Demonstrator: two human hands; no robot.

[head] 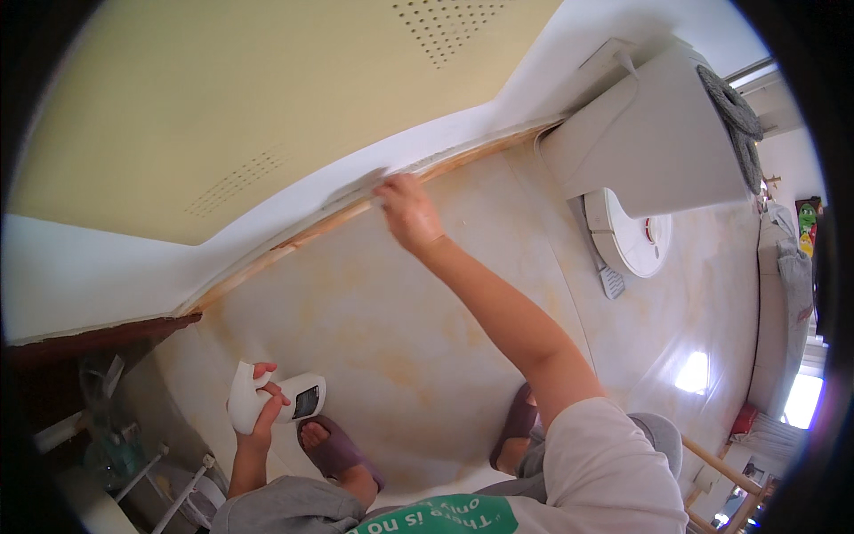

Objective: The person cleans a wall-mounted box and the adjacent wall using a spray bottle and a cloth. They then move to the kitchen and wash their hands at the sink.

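Note:
My left hand (267, 407) grips the white trigger head of a spray bottle (320, 387), which lies roughly sideways in view and bears a dark label. My right hand (410, 210) reaches forward to the skirting board (333, 220) at the foot of the white wall (427, 137). Its fingers are bunched and blurred at the board's upper edge. Whether something thin is pinched between them, I cannot tell. Wood tone shows along the lower strip of the skirting, with a greyish-white ledge above it.
A yellow-green panel with punched holes (267, 100) covers the wall ahead. At right, a robot vacuum (630, 240) sits by a white dock-like housing (647, 133), with a grey slotted swatter-like tool (610, 282) beside it. A white metal rack (180, 494) stands at lower left, a wooden frame (724, 470) at lower right.

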